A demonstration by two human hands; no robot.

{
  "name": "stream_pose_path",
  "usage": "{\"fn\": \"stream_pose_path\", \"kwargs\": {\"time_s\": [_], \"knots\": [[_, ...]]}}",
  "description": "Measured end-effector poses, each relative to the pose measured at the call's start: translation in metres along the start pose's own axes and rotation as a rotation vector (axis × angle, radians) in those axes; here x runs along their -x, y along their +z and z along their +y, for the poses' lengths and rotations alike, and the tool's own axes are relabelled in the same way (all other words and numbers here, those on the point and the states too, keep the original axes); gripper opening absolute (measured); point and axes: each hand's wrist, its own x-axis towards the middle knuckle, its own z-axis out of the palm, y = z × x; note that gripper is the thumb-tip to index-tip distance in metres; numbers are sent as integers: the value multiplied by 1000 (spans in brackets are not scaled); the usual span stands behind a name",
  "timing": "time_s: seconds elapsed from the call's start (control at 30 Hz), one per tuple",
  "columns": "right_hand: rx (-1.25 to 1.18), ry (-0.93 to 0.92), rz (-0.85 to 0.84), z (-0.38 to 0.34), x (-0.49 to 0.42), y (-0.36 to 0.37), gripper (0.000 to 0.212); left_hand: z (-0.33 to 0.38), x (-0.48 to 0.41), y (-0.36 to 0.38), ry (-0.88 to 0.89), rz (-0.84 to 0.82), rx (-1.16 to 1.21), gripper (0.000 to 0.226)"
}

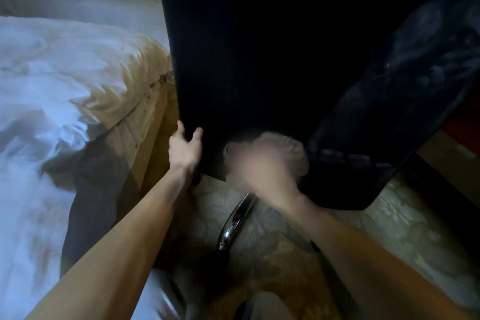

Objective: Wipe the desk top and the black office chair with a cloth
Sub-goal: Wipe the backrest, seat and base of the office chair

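Observation:
The black office chair's backrest (246, 60) fills the upper middle of the view, seen from behind, tall and dark. My left hand (184, 149) grips its lower left edge, thumb on one side and fingers wrapped round the rim. My right hand (262, 166) is blurred with motion and holds a pale cloth (285, 145) against the bottom of the backrest, beside a black padded chair part (389, 112) with faint pale smears that slants down at the right. The desk is not in view.
A bed with a white duvet (52, 86) and a tan valance (145, 122) stands close on the left. A chrome leg (233, 218) of the chair base lies on the patterned carpet (285, 254) below my hands. Another blurred chrome part shows at the bottom edge.

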Motion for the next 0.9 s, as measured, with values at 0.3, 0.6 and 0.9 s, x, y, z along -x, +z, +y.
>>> {"fn": "stream_pose_path", "kwargs": {"time_s": [0.3,0.6,0.9], "knots": [[-226,-207,-538,-47,63,42,21,-7,-5,-2,7,-71,18,71],[-621,-40,-798,-57,54,18,50,4,2,0,-68,-72,100,73],[-380,-51,-216,-27,17,-42,42,34,31,11,-54,-84,115,68]]}}
